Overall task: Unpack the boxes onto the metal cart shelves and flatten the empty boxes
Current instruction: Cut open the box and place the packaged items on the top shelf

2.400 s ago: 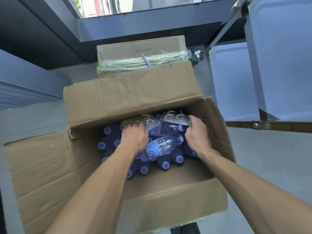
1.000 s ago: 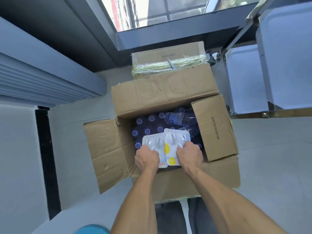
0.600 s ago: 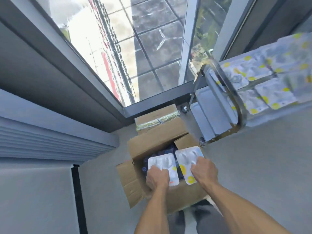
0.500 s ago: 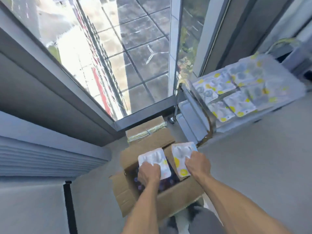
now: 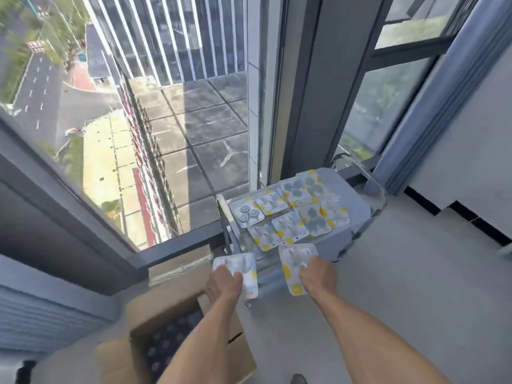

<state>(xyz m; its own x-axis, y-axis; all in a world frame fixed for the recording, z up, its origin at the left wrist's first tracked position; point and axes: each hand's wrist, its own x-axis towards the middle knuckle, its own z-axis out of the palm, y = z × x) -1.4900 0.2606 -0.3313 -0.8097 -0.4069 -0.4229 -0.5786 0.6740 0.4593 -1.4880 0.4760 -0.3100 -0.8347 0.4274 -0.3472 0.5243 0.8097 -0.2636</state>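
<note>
1. Open cardboard box (image 5: 166,353) on floor at bottom left, dark bottles (image 5: 169,345) with round caps inside, so unpacking not done; flaps blurred.
2. Left hand (image 5: 225,285) curled round lower edge of a white blister pack (image 5: 239,268), held above the box's far side. Right hand (image 5: 315,277) likewise pinches a second blister pack (image 5: 295,263), yellow dots on its card; both packs are in the air, apart from each other.
3. Metal cart (image 5: 360,209) just beyond the hands by the window; top shelf carries many similar packs (image 5: 288,217) laid flat, some overlapping. Bare shelf shows at the right side.
4. Judged step: carrying both packs to the top shelf. To do well: go for the bare right part or the near edge, lay each flat beside the others rather than stacked, one hand releasing at a time, so nothing slides off.
5. Second, taped box (image 5: 177,268) near the window base, partly hidden; looks unopened.
6. Window (image 5: 171,120) behind, street far below.
</note>
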